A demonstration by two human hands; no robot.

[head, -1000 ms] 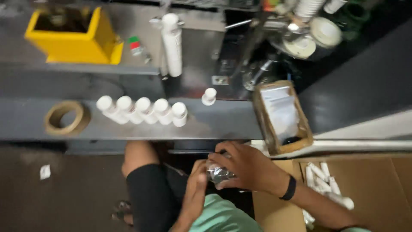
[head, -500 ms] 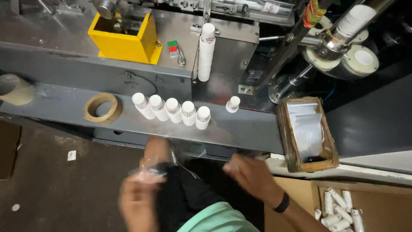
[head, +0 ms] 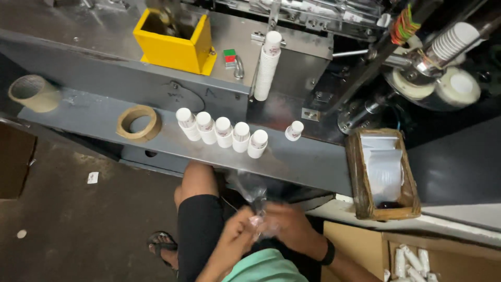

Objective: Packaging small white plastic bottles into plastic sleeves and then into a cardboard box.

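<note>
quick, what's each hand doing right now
left hand: fingers pinched shut on the clear plastic bag at its neck.
right hand: closed on the same bag, close against the left hand.

Brown cardboard tray (head: 357, 177) of clear bags at the shelf's right end — open carton (head: 360, 245) of white cup stacks at the bottom right corner.

Dim overall; light from twelve o'clock glares off the steel machine (head: 292, 57). Floor (head: 78, 219) murky, hands (head: 261, 230) motion-blurred at six o'clock.
</note>
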